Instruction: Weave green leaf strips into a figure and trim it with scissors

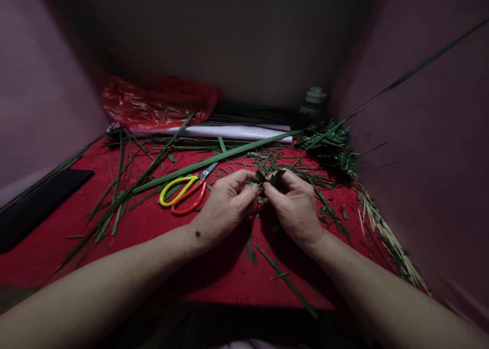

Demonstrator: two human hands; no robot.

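Note:
My left hand [231, 198] and my right hand [296, 204] meet above the middle of the red cloth. Thumb and fingers of each are pinched on a small piece of folded dark green leaf strip [261, 176]. Its lower part is hidden behind my fingers. One short leaf end [278, 176] stands up by the right fingers. Just left of my left hand lies a pair of scissors [187, 191] with one yellow and one red handle, the blades pointing away to the right. Leaf scraps [284, 280] lie below and around my hands.
Long green leaf strips [214, 158] cross the red cloth [153, 257]. At the back are a red plastic bag [156, 104], a white roll [237, 132], a bottle [314, 102] and a green leaf bundle [330, 148]. Pale stalks [389, 242] line the right; a black flat object [42, 204] lies left.

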